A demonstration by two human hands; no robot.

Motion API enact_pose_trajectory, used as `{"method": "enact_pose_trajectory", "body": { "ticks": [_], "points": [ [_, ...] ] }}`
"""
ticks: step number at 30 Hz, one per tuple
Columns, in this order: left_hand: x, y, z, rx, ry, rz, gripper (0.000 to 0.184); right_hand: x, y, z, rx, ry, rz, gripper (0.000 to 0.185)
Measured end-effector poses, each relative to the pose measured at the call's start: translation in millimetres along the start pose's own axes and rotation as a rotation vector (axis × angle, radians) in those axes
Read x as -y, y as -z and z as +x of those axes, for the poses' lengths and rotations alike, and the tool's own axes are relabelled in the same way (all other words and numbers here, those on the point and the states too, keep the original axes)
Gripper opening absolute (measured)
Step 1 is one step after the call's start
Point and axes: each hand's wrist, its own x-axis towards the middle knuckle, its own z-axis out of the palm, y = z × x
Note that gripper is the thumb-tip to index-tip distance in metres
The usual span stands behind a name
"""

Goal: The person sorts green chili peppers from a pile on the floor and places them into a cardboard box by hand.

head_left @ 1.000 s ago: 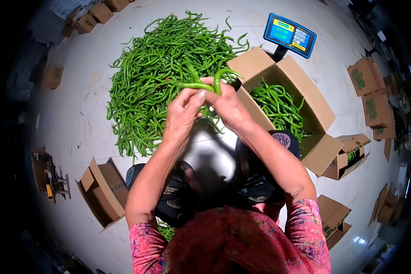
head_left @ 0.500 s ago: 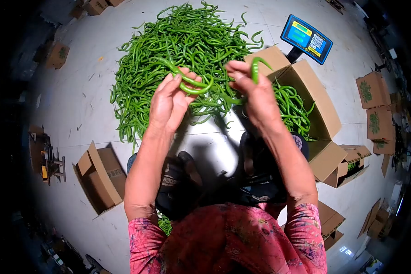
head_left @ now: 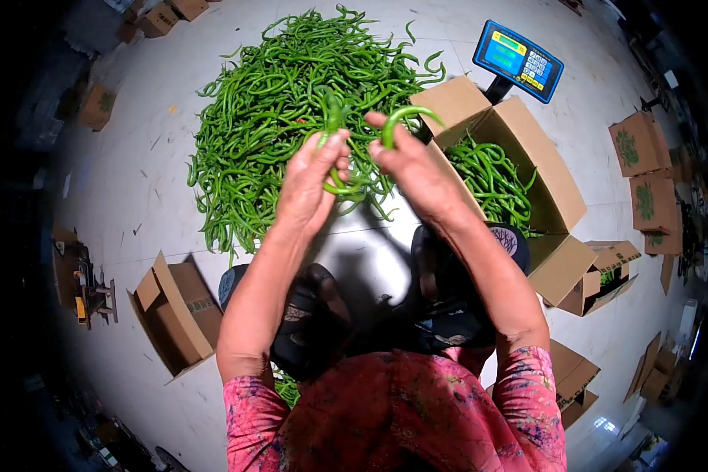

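My left hand (head_left: 311,179) is closed around green chili peppers (head_left: 334,118), one end pointing up and a curled end hanging below the fingers; how many is blurred. Close beside it, my right hand (head_left: 417,165) grips a curved green chili pepper (head_left: 403,114) by the thumb, its tip bending over to the right. Behind both hands spreads a large heap of green chili peppers (head_left: 252,134) on the floor. To the right of my right hand, an open cardboard box (head_left: 554,173) holds many more peppers (head_left: 492,181).
A blue-framed digital scale display (head_left: 518,61) stands behind the box. Another open carton (head_left: 177,318) lies at the left. Smaller boxes (head_left: 606,275) sit at the right, and printed cartons (head_left: 641,149) are stacked farther off. Some peppers (head_left: 286,389) lie beneath me.
My left hand has turned and closed around its peppers, which now point upward. My right hand has come left, closer to it, still holding its curved pepper. The view has shifted slightly.
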Motion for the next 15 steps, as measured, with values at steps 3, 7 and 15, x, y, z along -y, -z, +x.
{"method": "enact_pose_trajectory", "body": {
  "ticks": [3,7,15],
  "points": [
    [21,-22,-6,-0.002,-0.075,0.099,0.039,-16,-23,4,0.039,0.193,-0.503,0.042],
    [21,-17,-4,-0.017,-0.009,0.032,0.033,-25,-22,-6,0.032,0.345,-0.62,0.045],
    [-29,31,19,0.011,-0.176,-0.36,0.033,6,-14,-29,0.299,0.661,-0.707,0.018]
  ]
}}
